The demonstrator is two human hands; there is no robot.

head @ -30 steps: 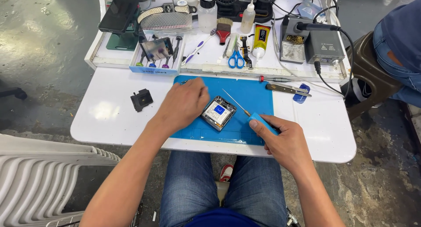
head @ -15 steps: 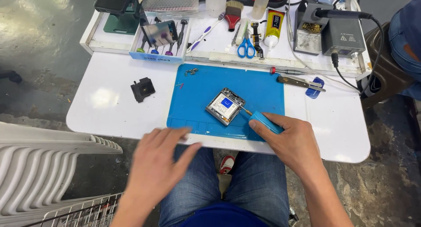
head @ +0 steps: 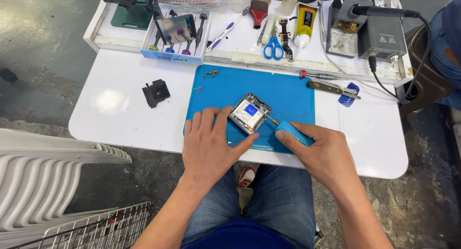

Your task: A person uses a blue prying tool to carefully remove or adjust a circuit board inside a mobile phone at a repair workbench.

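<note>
Two bare hands work over a blue mat (head: 288, 93) near the middle of the frame, on a white table (head: 120, 119). Far left on the table lies a small black part (head: 155, 93), well apart from the mat. Next comes the left hand (head: 209, 145), lower centre, lying flat with fingers spread on the mat's near edge; its fingertips touch the left side of the opened square device (head: 249, 113) and its grip closes on nothing. That device sits tilted on the mat at frame centre, its blue inner part facing up. Right of it, the right hand (head: 326, 153) has its grip closed around a blue-handled screwdriver (head: 294, 132), whose thin tip meets the device's right edge. Along the upper part of the frame, blue scissors (head: 274, 47) lie in a tray, and a grey soldering station (head: 379, 35) stands upper right.
</note>
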